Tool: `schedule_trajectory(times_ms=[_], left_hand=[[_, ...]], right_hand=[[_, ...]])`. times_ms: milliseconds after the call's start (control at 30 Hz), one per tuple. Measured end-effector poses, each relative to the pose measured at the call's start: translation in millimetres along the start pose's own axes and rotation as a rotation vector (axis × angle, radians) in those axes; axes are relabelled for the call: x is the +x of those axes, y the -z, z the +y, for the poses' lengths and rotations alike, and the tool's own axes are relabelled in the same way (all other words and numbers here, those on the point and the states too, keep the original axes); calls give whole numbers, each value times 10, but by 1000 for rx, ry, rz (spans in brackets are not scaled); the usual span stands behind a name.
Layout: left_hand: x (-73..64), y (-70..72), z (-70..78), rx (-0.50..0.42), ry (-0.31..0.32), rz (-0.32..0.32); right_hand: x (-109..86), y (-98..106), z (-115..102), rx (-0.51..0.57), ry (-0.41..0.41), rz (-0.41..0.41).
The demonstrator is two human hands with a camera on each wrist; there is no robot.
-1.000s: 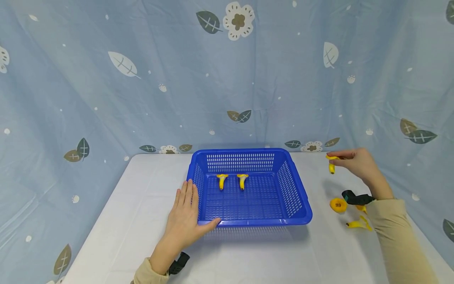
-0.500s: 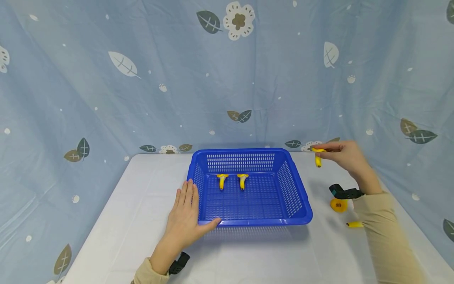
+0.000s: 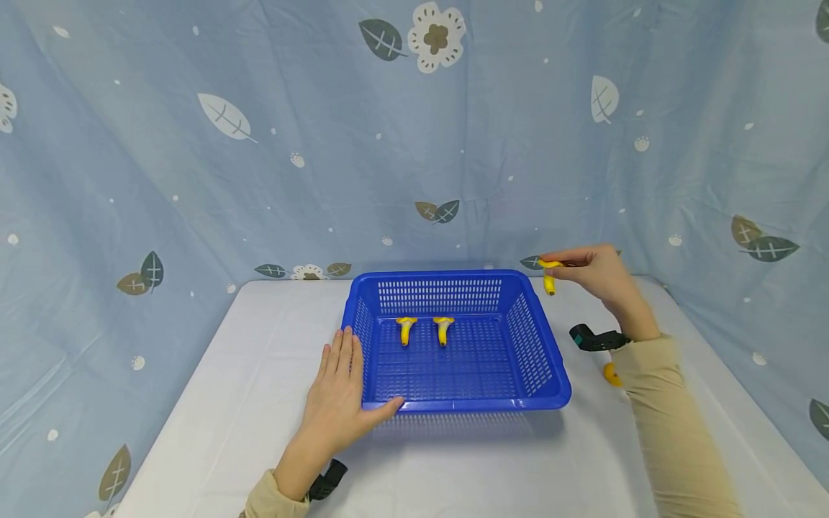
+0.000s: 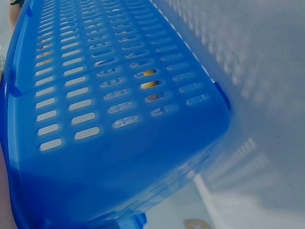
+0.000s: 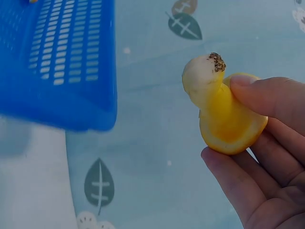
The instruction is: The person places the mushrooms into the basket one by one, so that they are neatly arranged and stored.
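My right hand (image 3: 601,277) pinches a yellow mushroom (image 3: 550,283) by its cap between thumb and fingers, just off the basket's far right corner. In the right wrist view the held mushroom (image 5: 221,114) shows a pale stem with a dark, speckled end. A blue plastic basket (image 3: 466,406) with slotted walls stands mid-table. Two similar yellow mushrooms lie side by side on its floor, a left one (image 3: 405,332) and a right one (image 3: 443,332). My left hand (image 3: 333,399) rests with straight fingers on the basket's near left rim, thumb along the front edge.
The table (image 3: 272,360) has a white cover. An orange-yellow round piece (image 3: 612,374) lies right of the basket, partly hidden by my right forearm. Behind the table hangs a blue curtain (image 3: 311,180) with leaves and flowers. Each wrist wears a black camera.
My right hand has carried the mushroom leftward and slightly up, from the table's right side towards the basket. The right forearm now covers more of the yellow pieces. My left hand stays put.
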State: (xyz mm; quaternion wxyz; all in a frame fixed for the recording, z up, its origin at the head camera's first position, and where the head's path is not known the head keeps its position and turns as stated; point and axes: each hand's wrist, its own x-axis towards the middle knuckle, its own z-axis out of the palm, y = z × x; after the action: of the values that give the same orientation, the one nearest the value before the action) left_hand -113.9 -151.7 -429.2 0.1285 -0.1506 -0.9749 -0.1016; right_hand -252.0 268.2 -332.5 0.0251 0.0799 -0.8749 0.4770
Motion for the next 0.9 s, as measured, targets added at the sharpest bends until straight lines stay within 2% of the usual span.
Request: schedule_trajectory(times_ms=[167,433,900], left_hand=[[-2,-6,1,-1,-3,3],[2,7,7,-2,-1,-4],[5,5,6,1,-3,0]], right_hand=[[77,-124,-39,61,13,-12],[165,-356,-93,98,70,-61],[288,-760,-169,175,23,-95]])
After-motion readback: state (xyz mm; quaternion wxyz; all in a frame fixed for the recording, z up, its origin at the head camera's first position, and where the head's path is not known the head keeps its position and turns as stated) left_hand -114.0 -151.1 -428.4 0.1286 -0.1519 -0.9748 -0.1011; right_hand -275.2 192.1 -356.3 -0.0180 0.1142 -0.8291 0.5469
